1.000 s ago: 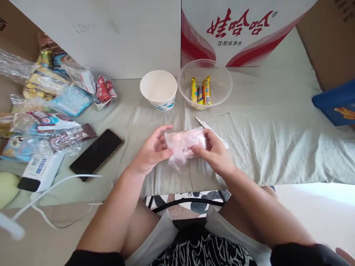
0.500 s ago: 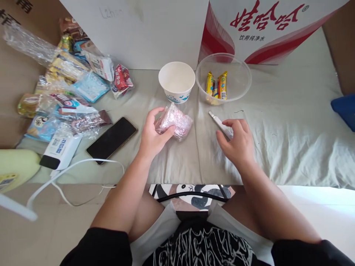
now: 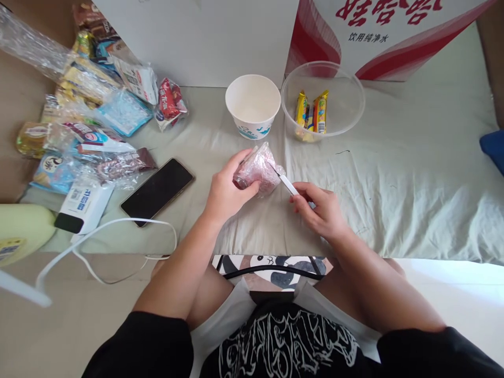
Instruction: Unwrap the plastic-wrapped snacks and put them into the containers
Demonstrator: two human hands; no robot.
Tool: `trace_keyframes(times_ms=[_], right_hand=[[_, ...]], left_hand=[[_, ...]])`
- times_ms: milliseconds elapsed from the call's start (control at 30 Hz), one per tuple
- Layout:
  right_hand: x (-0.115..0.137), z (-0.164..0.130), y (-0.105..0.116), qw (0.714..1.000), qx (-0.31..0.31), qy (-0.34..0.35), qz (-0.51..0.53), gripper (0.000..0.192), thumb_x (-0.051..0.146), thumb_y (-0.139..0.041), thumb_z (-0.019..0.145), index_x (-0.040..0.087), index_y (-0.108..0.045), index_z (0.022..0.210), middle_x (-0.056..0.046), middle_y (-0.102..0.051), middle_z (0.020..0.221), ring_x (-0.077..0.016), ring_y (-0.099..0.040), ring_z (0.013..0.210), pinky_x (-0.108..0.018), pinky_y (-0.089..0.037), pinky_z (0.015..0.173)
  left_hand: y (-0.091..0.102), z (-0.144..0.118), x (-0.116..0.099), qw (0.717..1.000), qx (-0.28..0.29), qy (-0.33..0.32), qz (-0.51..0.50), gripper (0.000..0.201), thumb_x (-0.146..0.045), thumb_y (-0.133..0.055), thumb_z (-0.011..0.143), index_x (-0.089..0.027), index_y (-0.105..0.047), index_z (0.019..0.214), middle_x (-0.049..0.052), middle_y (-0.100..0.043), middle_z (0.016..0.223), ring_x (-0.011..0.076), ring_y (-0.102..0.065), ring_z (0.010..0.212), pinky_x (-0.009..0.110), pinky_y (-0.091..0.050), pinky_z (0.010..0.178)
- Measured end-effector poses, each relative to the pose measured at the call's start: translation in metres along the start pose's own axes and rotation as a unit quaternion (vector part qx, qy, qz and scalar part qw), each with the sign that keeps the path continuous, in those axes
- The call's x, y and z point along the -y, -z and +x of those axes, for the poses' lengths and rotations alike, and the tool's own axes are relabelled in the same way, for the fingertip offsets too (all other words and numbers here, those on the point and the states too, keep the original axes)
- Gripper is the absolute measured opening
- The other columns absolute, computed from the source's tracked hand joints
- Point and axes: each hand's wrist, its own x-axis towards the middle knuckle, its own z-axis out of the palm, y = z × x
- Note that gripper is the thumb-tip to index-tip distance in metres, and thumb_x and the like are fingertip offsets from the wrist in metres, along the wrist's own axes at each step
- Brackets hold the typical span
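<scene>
The left hand (image 3: 226, 191) pins a clear-wrapped pink snack packet (image 3: 258, 170) on the cloth-covered bed (image 3: 394, 178), steadying it, while the right hand (image 3: 321, 212), closed on a small white knife (image 3: 286, 182), touches its tip to the wrapper.

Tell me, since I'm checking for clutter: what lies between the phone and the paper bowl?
Only bare cloth lies between phone and paper bowl, per the head view.

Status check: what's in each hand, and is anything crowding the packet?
Left hand grips clear-wrapped packet. Right hand holds small knife, blade tip at the wrap. Paper bowl just behind, not touching.
</scene>
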Motion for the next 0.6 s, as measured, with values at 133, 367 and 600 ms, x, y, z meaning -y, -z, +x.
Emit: trace_keyframes(times_ms=[133,367,600], right_hand=[[0.004,0.004,-0.005,1.000,-0.002,0.012,-0.020,0.031,0.034,-0.054,0.099,0.017,-0.077,0.112,-0.001,-0.069,0.069,-0.0127,-0.058,0.057,-0.025,-0.045,0.059],[0.009,0.005,0.009,0.999,0.041,-0.012,-0.030,0.035,0.032,-0.050,0.099,0.018,-0.082,0.093,0.002,-0.055,0.058,-0.0103,-0.047,0.052,-0.024,-0.037,0.055],[-0.018,0.002,0.033,0.985,-0.090,-0.055,-0.138,0.034,0.038,-0.057,0.094,0.019,-0.083,0.107,-0.005,-0.072,0.076,-0.0162,-0.059,0.060,-0.029,-0.044,0.061]], left_hand=[[-0.004,0.000,0.004,0.999,0.013,-0.013,-0.047,0.064,-0.021,-0.075,0.081,-0.022,-0.062,0.144,0.008,-0.070,0.143,0.0247,-0.072,0.119,0.035,-0.061,0.103],[0.006,0.011,0.027,0.964,-0.025,0.059,-0.258,0.071,-0.039,-0.090,0.071,-0.031,-0.063,0.136,0.008,-0.072,0.137,0.0298,-0.075,0.115,0.041,-0.068,0.087],[0.010,0.010,0.033,0.933,-0.024,0.119,-0.339,0.069,-0.042,-0.090,0.073,-0.037,-0.058,0.134,0.005,-0.073,0.129,0.0276,-0.077,0.108,0.042,-0.071,0.078]])
